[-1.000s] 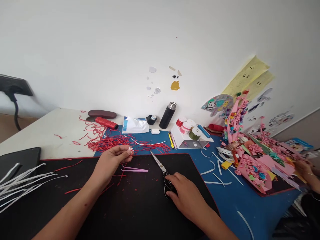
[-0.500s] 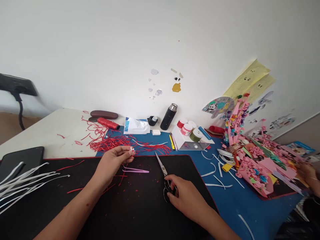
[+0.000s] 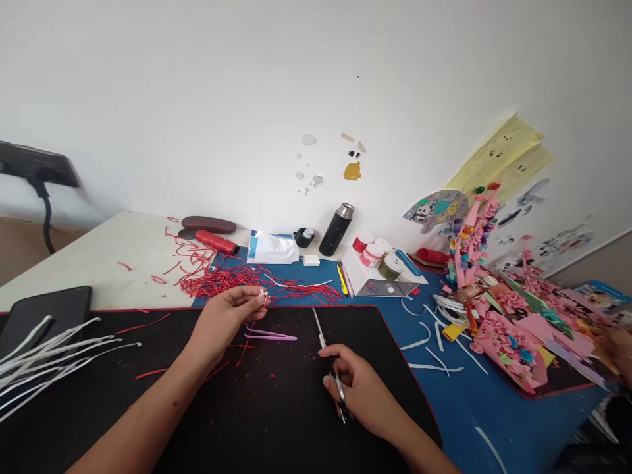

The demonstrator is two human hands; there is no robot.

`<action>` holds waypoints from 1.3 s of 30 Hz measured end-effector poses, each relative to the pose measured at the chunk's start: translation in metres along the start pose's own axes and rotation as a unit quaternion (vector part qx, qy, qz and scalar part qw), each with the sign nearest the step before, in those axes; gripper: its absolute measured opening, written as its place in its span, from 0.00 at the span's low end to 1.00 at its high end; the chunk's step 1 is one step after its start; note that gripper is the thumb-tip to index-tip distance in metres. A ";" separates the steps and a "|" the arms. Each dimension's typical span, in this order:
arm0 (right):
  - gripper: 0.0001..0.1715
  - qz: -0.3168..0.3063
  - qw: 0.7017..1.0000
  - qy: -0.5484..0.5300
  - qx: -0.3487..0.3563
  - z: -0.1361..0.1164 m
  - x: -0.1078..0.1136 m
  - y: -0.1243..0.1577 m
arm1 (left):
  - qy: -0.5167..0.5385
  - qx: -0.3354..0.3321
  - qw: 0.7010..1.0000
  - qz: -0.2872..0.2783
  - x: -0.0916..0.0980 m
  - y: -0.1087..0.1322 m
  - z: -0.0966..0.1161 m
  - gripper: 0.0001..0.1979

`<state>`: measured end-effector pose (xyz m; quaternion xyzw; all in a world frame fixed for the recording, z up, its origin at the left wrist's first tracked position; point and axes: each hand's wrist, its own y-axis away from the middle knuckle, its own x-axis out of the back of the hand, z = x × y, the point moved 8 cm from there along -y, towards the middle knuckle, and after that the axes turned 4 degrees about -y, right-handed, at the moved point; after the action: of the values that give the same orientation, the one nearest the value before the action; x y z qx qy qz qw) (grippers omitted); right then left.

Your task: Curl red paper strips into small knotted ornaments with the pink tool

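Note:
Between thumb and fingers, my left hand (image 3: 224, 320) pinches a small red-and-white piece (image 3: 265, 298); its exact kind is too small to make out. My right hand (image 3: 360, 388) is closed on a pair of scissors (image 3: 320, 329), fingers about the handles and the blades pointing away from me. The scissors are turned edge-on, tilted over the black mat (image 3: 266, 408). Pink tweezers (image 3: 271, 336) lie on the mat between my hands. A pile of cut red cords (image 3: 222, 282) is just beyond my left hand.
White strips (image 3: 54, 359) and a phone (image 3: 47, 316) are at the left. Behind stand a red thread spool (image 3: 217, 242), a black flask (image 3: 336, 229) and a white box (image 3: 385, 284) with thread reels. Pink paper flowers (image 3: 508, 349) crowd the right, near another person's hand (image 3: 619, 349).
My right hand has lifted the scissors from the mat and turned them edge-on. My left hand keeps its pinch on the small piece. The view has shifted slightly.

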<state>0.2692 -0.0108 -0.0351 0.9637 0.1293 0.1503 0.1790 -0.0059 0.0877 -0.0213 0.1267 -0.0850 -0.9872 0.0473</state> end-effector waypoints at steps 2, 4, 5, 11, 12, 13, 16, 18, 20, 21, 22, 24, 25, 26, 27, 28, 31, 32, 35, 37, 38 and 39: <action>0.26 -0.014 1.000 -0.024 0.008 -0.001 -0.005 -0.002 | 0.002 0.002 1.000 0.002 0.000 0.000 -0.001 0.25; 0.25 -0.030 0.998 -0.043 0.022 -0.004 -0.010 -0.003 | 0.004 0.005 1.000 0.005 0.001 -0.001 -0.001 0.26; 0.25 -0.038 0.998 -0.049 0.026 -0.006 -0.012 -0.004 | 0.006 0.006 1.000 0.006 0.001 -0.001 -0.001 0.26; 0.23 -0.047 0.996 -0.059 0.056 -0.016 -0.016 -0.005 | 0.024 0.012 0.999 0.017 0.003 -0.002 -0.002 0.26; 0.23 -0.046 0.996 -0.046 0.062 -0.019 -0.017 -0.005 | 0.029 0.013 0.999 0.019 0.004 -0.002 -0.002 0.26; 0.22 -0.042 0.996 -0.027 0.071 -0.022 -0.017 -0.004 | 0.033 0.013 0.999 0.022 0.005 -0.002 -0.002 0.26; 0.25 -0.034 0.992 0.048 0.107 -0.034 -0.019 0.000 | 0.046 0.014 0.998 0.031 0.006 -0.003 -0.001 0.27; 0.27 -0.029 0.988 0.090 0.125 -0.041 -0.020 0.002 | 0.054 0.014 0.998 0.036 0.007 -0.003 -0.001 0.26; 0.29 -0.020 0.980 0.134 0.145 -0.046 -0.020 0.004 | 0.059 0.014 0.997 0.039 0.008 -0.003 -0.001 0.26; 0.29 -0.014 0.974 0.160 0.158 -0.048 -0.020 0.005 | 0.061 0.015 0.997 0.040 0.009 -0.003 -0.002 0.25; 0.30 -0.008 0.967 0.188 0.171 -0.050 -0.020 0.005 | 0.062 0.016 0.997 0.039 0.009 -0.003 -0.002 0.25; 0.30 -0.004 0.951 0.244 0.192 -0.052 -0.022 0.006 | 0.064 0.017 0.997 0.037 0.009 -0.003 -0.003 0.24; 0.30 -0.004 0.942 0.269 0.199 -0.053 -0.023 0.006 | 0.064 0.018 0.997 0.036 0.009 -0.003 -0.003 0.24; 0.30 -0.006 0.935 0.291 0.203 -0.052 -0.025 0.006 | 0.065 0.018 0.997 0.035 0.009 -0.004 -0.003 0.24; 0.30 -0.006 0.928 0.310 0.205 -0.052 -0.026 0.005 | 0.065 0.018 0.997 0.034 0.009 -0.004 -0.004 0.23; 0.30 -0.005 0.923 0.325 0.206 -0.051 -0.026 0.005 | 0.065 0.018 0.997 0.033 0.009 -0.004 -0.004 0.23; 0.30 0.000 0.912 0.355 0.206 -0.051 -0.028 0.004 | 0.064 0.017 0.997 0.030 0.009 -0.004 -0.005 0.23; 0.30 0.001 0.908 0.365 0.206 -0.051 -0.028 0.004 | 0.064 0.017 0.997 0.030 0.008 -0.004 -0.005 0.23; 0.30 -0.001 0.893 0.398 0.208 -0.051 -0.032 0.003 | 0.060 0.017 0.998 0.026 0.008 -0.005 -0.006 0.23; 0.30 -0.004 0.883 0.419 0.213 -0.051 -0.034 0.002 | 0.057 0.017 0.998 0.023 0.008 -0.005 -0.006 0.24; 0.30 -0.003 0.878 0.427 0.215 -0.052 -0.035 0.002 | 0.054 0.017 0.998 0.020 0.007 -0.005 -0.007 0.24; 0.30 -0.001 0.874 0.435 0.217 -0.052 -0.036 0.002 | 0.052 0.017 0.998 0.018 0.007 -0.005 -0.007 0.24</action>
<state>0.2190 -0.0077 0.0030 0.8157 0.2246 0.5219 -0.1086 -0.0109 0.0908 -0.0303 0.1769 -0.1016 -0.9767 0.0669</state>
